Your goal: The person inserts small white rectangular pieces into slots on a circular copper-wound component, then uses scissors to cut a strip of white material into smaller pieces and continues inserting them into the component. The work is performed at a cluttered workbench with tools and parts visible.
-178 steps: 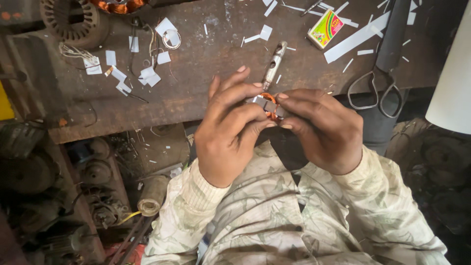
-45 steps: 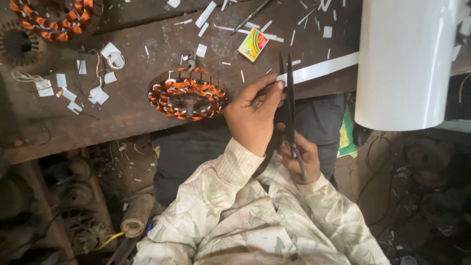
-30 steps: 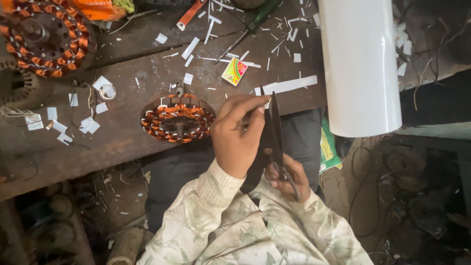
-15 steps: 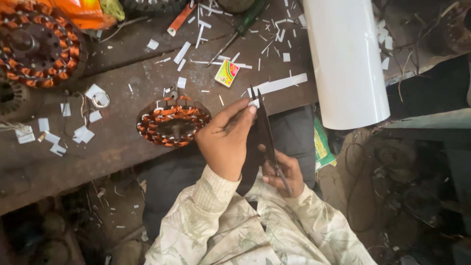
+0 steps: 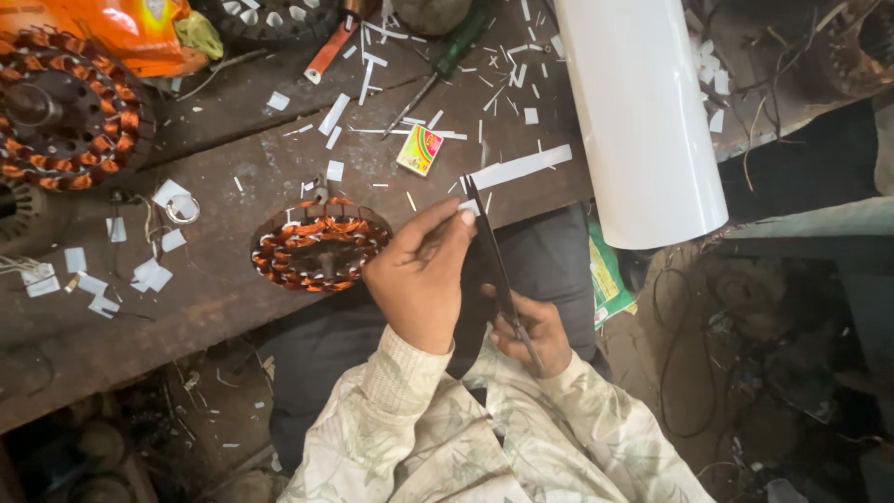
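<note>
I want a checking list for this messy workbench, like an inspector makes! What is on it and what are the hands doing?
Surface: dark, worn wooden bench, scratched and dusty.
Job's things: scissors; small white paper piece at the blade tip; copper-wound stator beside the left hand.
Clutter: white paper scraps, long paper strip, small colourful box, green screwdriver, white roll.
Hands: left hand pinches the paper piece; right hand grips the scissors.
Cables: dark wires below the bench at right.
Surroundings: larger wound stator, orange object, motor parts underneath.
</note>
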